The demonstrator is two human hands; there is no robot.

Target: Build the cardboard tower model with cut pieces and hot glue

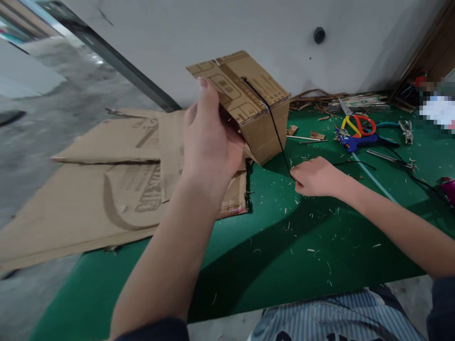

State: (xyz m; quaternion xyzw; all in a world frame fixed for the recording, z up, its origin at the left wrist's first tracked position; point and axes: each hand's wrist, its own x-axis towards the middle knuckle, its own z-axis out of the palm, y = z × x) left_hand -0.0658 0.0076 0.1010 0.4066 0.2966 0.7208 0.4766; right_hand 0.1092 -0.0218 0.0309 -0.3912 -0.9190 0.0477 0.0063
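A small cardboard box [272,128] is tilted above the table, gripped by my left hand [213,130] with the thumb on its printed side and the fingers underneath, partly hidden. From a hole in that printed side runs a black cord [274,124], drawn over the box edge and stretched straight down to the right. My right hand [314,176] is closed around the cord's lower part, and a loose end shows past the hand. Beneath my left arm and the box lie flattened cardboard sheets [135,189].
On the green table [284,255] lie red-and-yellow-handled scissors [362,125], a blue-handled tool [357,142], pliers [405,132] and tweezers [389,158]. Thin sticks [359,102] are heaped along the white wall [220,28]. Small shavings are scattered about. The cardboard overhangs the table's left edge.
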